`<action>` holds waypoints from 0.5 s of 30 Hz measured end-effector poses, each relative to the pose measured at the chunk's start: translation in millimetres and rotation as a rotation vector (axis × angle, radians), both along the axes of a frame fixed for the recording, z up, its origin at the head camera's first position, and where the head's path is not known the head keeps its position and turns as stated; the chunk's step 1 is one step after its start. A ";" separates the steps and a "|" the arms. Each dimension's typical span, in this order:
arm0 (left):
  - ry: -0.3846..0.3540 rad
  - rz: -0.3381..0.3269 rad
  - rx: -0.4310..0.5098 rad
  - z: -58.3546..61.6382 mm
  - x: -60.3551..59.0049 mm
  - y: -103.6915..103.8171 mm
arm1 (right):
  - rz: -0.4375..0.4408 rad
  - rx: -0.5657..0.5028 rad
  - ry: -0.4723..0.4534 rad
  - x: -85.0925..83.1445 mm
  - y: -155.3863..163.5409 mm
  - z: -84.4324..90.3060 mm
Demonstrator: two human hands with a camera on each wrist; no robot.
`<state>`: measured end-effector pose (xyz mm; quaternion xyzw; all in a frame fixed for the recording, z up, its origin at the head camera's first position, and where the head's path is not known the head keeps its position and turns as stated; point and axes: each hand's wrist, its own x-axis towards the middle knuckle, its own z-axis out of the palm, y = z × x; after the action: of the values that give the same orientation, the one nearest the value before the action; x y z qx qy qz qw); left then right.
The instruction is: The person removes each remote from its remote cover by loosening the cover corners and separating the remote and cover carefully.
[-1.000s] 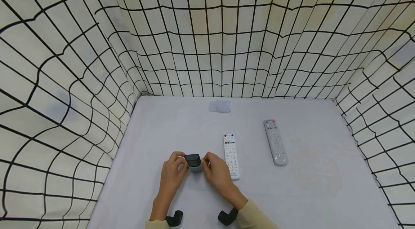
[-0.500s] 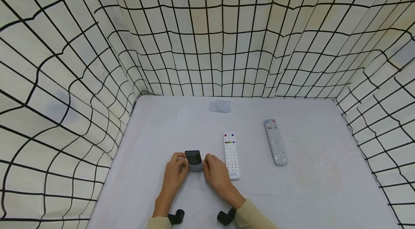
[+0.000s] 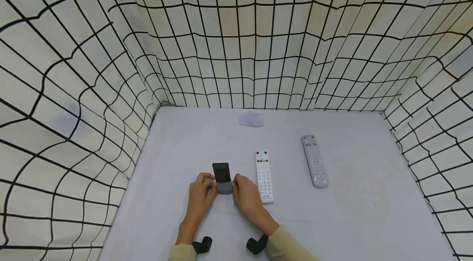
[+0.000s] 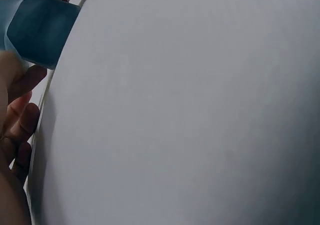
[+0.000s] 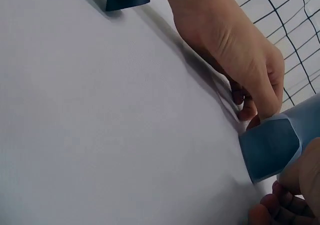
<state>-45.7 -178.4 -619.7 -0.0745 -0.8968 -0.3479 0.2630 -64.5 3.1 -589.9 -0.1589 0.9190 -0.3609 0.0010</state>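
Observation:
Between my two hands stands a black, flat-faced bar, its lower end inside a greyish translucent sleeve. Both wrist views show it close up, the dark block with the film-like edge of the sleeve around it. My left hand pinches the sleeve at its left side, thumb and fingertips at the edge. On the opposite side my right hand pinches it too, fingers curled. What kind of thing the bar is, I cannot tell.
A white remote control lies just right of my right hand. Further right is a grey remote control with a shiny surface. A folded piece of clear plastic lies at the back of the white table. Black netting surrounds it.
The black bar has tipped upward, so more of its dark face shows above the sleeve. Both hands keep their places beside it; the remote controls have not moved.

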 end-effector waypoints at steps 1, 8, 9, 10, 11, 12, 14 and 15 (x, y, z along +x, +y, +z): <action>-0.003 0.006 0.014 -0.1 0.1 0.5 | 0.000 -0.012 -0.003 -0.5 0.2 0.5; -0.108 0.042 0.112 8.0 3.2 10.0 | 0.017 -0.046 -0.040 -5.6 7.5 3.4; -0.135 0.048 0.121 10.2 3.5 11.4 | 0.017 -0.048 -0.042 -6.0 8.8 3.6; -0.161 0.053 0.125 12.3 3.7 12.7 | 0.016 -0.051 -0.040 -6.3 10.0 4.5; -0.185 0.057 0.128 14.1 3.8 14.0 | 0.014 -0.060 -0.043 -6.1 11.2 6.0; -0.205 0.061 0.132 15.9 3.8 15.4 | 0.015 -0.072 -0.044 -5.9 12.4 7.8; -0.222 0.067 0.131 17.7 3.1 17.8 | 0.016 -0.107 -0.040 -5.4 14.9 12.2; -0.232 0.069 0.133 18.4 2.7 18.9 | 0.017 -0.132 -0.040 -5.0 16.2 15.4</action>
<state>-42.9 -159.5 -601.4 0.0148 -0.8982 -0.4035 0.1738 -69.5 19.3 -574.4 -0.1591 0.8917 -0.4236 0.0121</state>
